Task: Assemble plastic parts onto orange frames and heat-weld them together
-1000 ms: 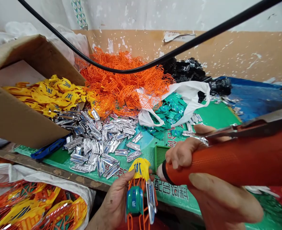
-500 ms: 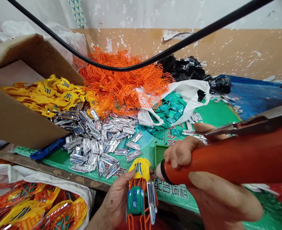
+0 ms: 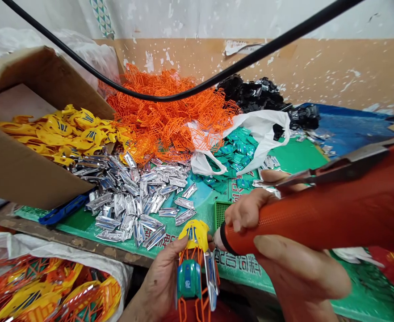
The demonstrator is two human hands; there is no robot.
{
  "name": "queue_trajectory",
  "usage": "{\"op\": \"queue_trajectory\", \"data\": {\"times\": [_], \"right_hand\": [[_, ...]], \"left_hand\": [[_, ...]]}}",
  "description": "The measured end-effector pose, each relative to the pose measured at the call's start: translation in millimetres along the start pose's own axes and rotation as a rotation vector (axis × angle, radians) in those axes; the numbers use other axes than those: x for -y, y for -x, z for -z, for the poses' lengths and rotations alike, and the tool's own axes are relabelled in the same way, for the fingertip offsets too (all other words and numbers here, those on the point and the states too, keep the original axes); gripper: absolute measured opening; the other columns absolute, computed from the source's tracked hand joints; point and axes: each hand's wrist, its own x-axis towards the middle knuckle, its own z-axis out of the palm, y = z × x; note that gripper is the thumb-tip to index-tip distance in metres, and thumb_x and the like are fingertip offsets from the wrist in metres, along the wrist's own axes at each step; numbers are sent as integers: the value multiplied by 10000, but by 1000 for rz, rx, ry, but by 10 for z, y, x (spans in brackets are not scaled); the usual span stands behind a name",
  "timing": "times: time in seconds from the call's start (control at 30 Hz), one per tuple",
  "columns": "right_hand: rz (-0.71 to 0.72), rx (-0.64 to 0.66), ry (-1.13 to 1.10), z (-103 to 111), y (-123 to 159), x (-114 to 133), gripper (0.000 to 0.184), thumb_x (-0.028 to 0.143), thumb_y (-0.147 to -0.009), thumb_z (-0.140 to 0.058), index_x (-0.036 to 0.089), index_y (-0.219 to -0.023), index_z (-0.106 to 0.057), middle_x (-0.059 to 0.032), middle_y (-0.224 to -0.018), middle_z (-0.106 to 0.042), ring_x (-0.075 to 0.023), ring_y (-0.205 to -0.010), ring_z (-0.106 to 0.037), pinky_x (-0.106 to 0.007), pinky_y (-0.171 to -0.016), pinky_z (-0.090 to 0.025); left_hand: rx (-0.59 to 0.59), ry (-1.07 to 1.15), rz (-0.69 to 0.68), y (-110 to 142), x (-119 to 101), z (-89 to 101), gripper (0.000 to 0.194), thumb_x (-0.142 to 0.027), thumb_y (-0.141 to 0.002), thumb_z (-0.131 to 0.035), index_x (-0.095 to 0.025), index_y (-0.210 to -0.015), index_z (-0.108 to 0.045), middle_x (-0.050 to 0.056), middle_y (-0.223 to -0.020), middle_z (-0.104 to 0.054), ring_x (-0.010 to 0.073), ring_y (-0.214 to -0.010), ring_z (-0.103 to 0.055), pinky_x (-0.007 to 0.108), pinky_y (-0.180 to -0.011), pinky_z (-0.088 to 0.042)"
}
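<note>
Paint flakes off a tan-and-white wall [image 3: 317, 67] across the top of the frame. Below it, a wooden counter [image 3: 32, 222] under a green printed sheet [image 3: 300, 156] carries heaps: orange plastic lattices [image 3: 163, 116] at upper centre, yellow plastic pieces [image 3: 59, 134] in a cardboard box [image 3: 26, 156] at left, and silver pieces [image 3: 130, 201] at centre. At bottom centre, the left hand [image 3: 160, 286] closes around a plastic assembly [image 3: 193, 264] of yellow, teal, silver and orange parts. The right hand [image 3: 294, 268] wraps an orange tool handle [image 3: 317, 219], its tip just beside the assembly.
</note>
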Motion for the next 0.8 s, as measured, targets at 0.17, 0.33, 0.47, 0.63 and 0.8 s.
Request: {"op": "queue_trajectory", "data": {"times": [0.17, 0.33, 0.47, 0.63, 0.8], "right_hand": [[20, -9, -3, 26, 6, -3, 460, 261, -716, -760, 340, -1132, -582, 25, -737, -603, -143, -655, -580, -331, -674, -494], [-24, -7, 3, 53, 37, -5, 511, 305, -712, -770, 366, -1167, -547, 46, -747, -602, -141, -664, -573, -343, -708, -478], [-22, 0, 4, 72, 24, -24, 504, 306, -721, -765, 375, -1168, -542, 57, -756, -600, -137, -679, -566, -343, -724, -459], [-8, -20, 10, 71, 16, -32, 509, 327, -708, -774, 376, -1162, -547, 54, -741, -594, -145, -665, -550, -350, -701, -446], [1, -59, -4, 61, 43, -29, 441, 305, -709, -773, 366, -1098, -575, 52, -751, -589, -137, -646, -525, -352, -691, -442]], "left_hand": [[-64, -8, -39, 11, -3, -42, 235, -194, -895, -487, -69, -932, -682, 119, -716, -752, 198, -577, -707, 275, -555, -567], [-61, 9, -8, 4, -6, -44, 218, -202, -891, -492, -87, -898, -678, 90, -667, -740, 181, -540, -693, 268, -559, -569], [-88, -23, -18, -4, -5, -41, 227, -205, -887, -493, -75, -961, -664, 101, -686, -741, 192, -551, -694, 277, -554, -566], [-134, -53, -58, -7, -15, -65, 250, -171, -884, -481, -57, -1043, -637, 128, -747, -749, 211, -585, -701, 325, -592, -579], [-150, -69, -105, 8, -20, -79, 242, -148, -891, -473, -59, -1043, -638, 128, -776, -751, 206, -594, -702, 326, -593, -586]]}}
